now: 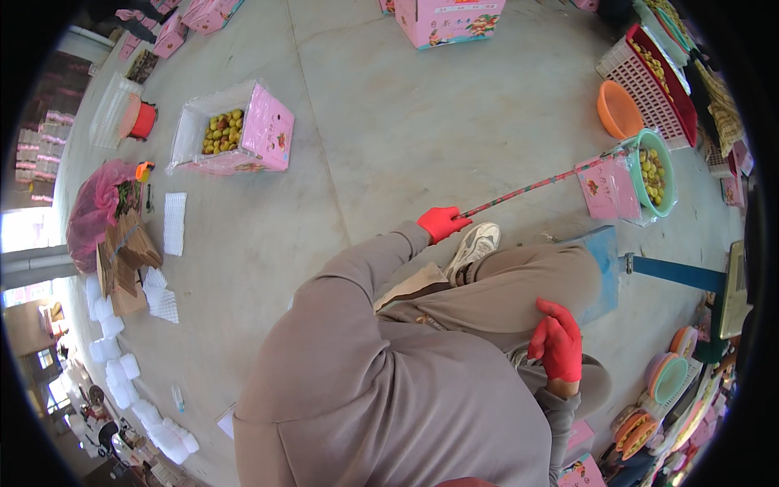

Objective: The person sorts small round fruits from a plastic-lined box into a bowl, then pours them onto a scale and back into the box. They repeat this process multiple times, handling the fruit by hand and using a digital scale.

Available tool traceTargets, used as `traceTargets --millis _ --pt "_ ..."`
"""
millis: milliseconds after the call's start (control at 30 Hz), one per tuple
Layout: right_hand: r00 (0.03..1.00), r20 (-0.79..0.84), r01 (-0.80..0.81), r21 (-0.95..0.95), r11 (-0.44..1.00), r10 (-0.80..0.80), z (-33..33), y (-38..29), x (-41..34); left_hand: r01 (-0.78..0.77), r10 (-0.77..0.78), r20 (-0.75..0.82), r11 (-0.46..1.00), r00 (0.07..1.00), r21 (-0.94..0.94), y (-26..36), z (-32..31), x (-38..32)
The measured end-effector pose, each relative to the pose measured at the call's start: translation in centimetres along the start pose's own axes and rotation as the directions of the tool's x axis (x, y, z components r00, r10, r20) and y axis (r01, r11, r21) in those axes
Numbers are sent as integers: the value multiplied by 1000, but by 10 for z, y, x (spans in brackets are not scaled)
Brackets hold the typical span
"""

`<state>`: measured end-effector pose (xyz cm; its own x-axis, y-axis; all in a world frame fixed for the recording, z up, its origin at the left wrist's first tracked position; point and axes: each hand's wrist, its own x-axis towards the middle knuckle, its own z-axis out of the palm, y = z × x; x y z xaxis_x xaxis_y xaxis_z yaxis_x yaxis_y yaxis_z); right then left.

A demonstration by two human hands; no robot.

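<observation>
My left hand (443, 224), in a red glove, grips one end of a long stick (526, 189) wrapped in red and green. Its far end reaches the top edge of a pink printed carton (602, 190), close to a mint-green basin (636, 182) of yellow-green jujubes (652, 176). Whether the tip is hooked on there, I cannot tell. The basin sits at the carton's plastic-lined mouth. Over my bent leg, my right hand (557, 344), also red-gloved, is loosely curled with the fingers partly apart and nothing visible in it.
A blue platform scale (602, 262) stands beside my leg. Further left is an open carton (274, 131) of jujubes. An orange basin (619, 109) and a white crate (639, 85) lie beyond the green basin. Flattened cardboard (128, 255) and white foam packing (125, 380) line the left side.
</observation>
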<state>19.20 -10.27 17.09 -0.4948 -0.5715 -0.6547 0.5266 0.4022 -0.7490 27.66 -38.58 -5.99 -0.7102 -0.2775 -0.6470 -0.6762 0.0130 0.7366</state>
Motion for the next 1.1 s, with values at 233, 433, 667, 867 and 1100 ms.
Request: traceTargets --millis 233,433,667,867,1100 --pt "998 61 14 7 1000 -14 -7 0 8 -17 100 -232 942 967 335 -168 -21 12" --pt "997 74 -10 -20 1000 12 -2 -5 17 337 -174 -321 749 931 571 -206 -42 -14" --pt "1000 2 -12 -72 997 12 17 -23 1 496 -321 -379 593 868 634 -200 -43 -29" --pt "996 93 18 -81 997 -11 -6 0 21 647 -435 -479 488 762 586 -228 -64 -49" --pt "997 69 -45 -21 999 47 -11 -3 17 497 -284 -426 662 859 561 -303 -133 -23"
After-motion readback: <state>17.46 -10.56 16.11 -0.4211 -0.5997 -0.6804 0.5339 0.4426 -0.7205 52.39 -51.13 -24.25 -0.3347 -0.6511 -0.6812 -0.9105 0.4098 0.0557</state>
